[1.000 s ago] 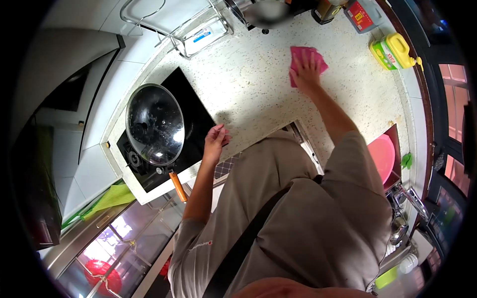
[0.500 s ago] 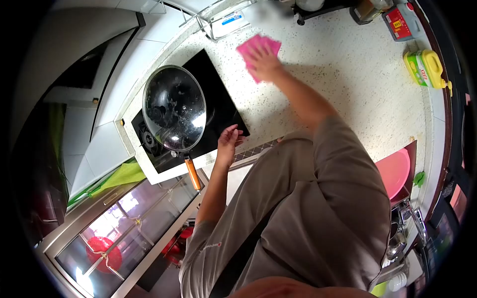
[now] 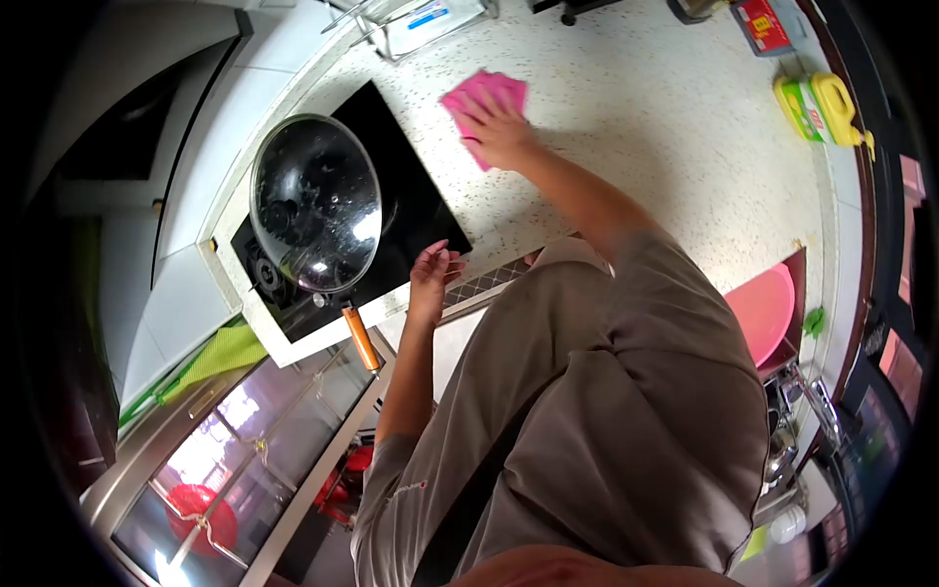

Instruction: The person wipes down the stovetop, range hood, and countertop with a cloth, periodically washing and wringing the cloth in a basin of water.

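Pink cloth [image 3: 505, 87] lies flat on the speckled counter [image 3: 626, 112], directly under the right grip [image 3: 499, 135]. From where I stand, the right grip is spread: the fingers extend across the cloth and do not close around it. Part of the cloth shows past the fingertips and to both sides of the fingers.

The left grip [image 3: 431, 279] is positioned nearer the person's body, at the near edge of the black cooktop [image 3: 406, 176]. Its fingers are loosely curled, and I see nothing held in them. Contact between the left grip and the cooktop cannot be determined from here.

To the left of both grips, the pan [image 3: 315, 205] sits on the cooktop with a clear lid over it. Its orange handle [image 3: 361, 339] points toward the person, just left of the left forearm.

Beyond the right grip and slightly left, a white tray [image 3: 419, 31] stands near the wall. Well to the right of the right grip is a yellow jug [image 3: 831, 110]. A pink basin [image 3: 761, 311] lies right of the right grip, closer to the person.
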Demonstrator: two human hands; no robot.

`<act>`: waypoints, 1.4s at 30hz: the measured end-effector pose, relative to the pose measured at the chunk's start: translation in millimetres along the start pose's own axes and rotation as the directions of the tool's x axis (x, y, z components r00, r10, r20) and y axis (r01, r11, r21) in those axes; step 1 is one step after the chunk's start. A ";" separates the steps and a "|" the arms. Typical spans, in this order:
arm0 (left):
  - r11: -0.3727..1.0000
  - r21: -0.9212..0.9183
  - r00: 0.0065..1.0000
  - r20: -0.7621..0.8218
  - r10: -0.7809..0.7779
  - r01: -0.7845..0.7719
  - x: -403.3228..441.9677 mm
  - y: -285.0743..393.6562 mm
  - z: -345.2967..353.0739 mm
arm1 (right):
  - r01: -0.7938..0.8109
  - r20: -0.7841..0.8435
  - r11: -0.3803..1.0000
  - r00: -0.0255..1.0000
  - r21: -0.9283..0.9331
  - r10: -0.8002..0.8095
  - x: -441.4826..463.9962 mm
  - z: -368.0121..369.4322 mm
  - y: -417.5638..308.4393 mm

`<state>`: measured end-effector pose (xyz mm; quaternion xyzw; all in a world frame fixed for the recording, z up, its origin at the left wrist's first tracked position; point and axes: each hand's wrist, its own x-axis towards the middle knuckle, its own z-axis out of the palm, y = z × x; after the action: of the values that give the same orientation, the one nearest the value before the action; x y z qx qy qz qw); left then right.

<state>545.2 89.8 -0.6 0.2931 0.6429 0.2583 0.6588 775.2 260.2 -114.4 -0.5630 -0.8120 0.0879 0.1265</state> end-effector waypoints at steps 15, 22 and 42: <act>0.987 0.136 0.972 0.231 0.047 -0.081 14.5 -11.8 11.6 | -0.665 0.109 0.617 0.638 -0.420 0.762 -176.8 -75.1 106.9; 0.992 0.090 0.997 0.016 0.081 -0.082 17.5 -27.5 -4.2 | -0.089 -0.085 0.996 0.993 -0.016 0.087 -139.3 -3.9 -69.5; 0.933 0.290 0.953 0.273 0.135 -0.215 2.3 -23.8 15.3 | -0.886 -0.067 0.411 0.433 -0.214 0.899 -301.8 -85.7 89.4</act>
<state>559.7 74.2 -19.2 0.4814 0.5595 0.1713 0.6526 981.9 9.0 -90.4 -0.9155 -0.3955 0.0687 -0.0256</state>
